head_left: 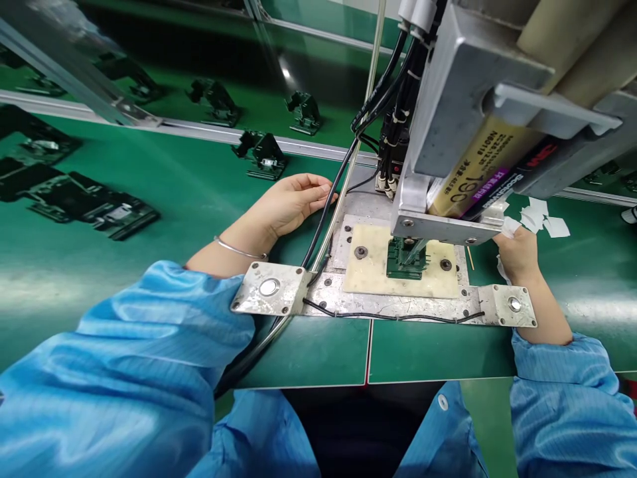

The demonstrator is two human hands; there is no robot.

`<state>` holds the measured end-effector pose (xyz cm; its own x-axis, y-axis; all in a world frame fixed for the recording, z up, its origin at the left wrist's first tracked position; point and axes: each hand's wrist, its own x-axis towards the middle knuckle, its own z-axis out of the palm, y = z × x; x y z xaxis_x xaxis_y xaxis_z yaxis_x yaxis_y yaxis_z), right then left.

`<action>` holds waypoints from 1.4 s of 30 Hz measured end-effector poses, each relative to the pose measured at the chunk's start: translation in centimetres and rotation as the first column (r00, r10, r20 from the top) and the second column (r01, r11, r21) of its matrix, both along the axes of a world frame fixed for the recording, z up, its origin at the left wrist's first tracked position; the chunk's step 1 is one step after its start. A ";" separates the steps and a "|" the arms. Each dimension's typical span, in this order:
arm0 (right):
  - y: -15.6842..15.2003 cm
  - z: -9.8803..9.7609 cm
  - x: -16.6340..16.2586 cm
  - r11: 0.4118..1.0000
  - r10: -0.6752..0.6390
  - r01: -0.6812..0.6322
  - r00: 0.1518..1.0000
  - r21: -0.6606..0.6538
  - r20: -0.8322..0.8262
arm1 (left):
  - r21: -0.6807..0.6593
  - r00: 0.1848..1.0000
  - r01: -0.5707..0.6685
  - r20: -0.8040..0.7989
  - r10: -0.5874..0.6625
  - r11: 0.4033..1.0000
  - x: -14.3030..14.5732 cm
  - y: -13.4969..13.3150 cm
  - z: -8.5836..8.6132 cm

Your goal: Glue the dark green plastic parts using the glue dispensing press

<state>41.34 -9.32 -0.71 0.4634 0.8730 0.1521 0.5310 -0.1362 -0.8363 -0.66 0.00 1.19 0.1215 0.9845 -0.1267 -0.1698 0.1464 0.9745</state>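
My left hand [298, 202] rests beside the black cables and clear tube [343, 189], its fingers curled together with the tips partly behind a cable. Whatever it may pinch is hidden. My right hand [520, 255] is closed on a piece of white paper [509, 227] at the right of the dispensing machine, its fingertips partly covered by the metal bracket. Between my hands, a green plastic part [402, 260] sits in a cream fixture plate [368, 279], under the nozzle of the glue cartridge [478, 169].
Metal boxes with round buttons stand at the fixture's left [269, 287] and right [514, 304]. Black bracket assemblies lie on the green table at left [94, 202] and near the rail [261, 156]. More white paper pieces [535, 214] lie at right. A thin stick [470, 257] lies nearby.
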 end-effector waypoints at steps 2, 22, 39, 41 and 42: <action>0.0 0.1 -0.1 1.000 -0.004 0.004 1.000 0.019 -0.026 | -0.008 1.000 -0.005 -0.002 0.005 1.000 0.1 0.0 0.1; -0.3 1.0 -0.8 0.999 -0.022 0.022 1.000 0.031 -0.004 | -0.020 1.000 -0.014 -0.003 0.013 1.000 0.2 -0.1 0.1; -0.3 1.2 -1.0 0.994 -0.099 0.098 0.995 -0.048 -0.009 | 0.009 0.999 0.040 -0.025 -0.039 0.999 -0.3 -0.2 0.4; -0.4 1.5 -1.2 0.993 -0.107 0.106 0.994 -0.055 -0.009 | 0.056 0.993 0.054 -0.104 -0.048 0.997 -0.5 -0.8 1.8; -0.4 1.5 -1.3 0.993 -0.102 0.101 0.995 -0.052 -0.016 | 0.114 0.988 0.061 -0.148 -0.043 0.992 -0.6 -1.2 2.9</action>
<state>40.02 -9.71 0.82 0.5524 0.8277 0.0986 0.4965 -0.2317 -0.8365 -1.22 -1.17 4.05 0.1617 0.9864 -0.0303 -0.0202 0.0340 0.9992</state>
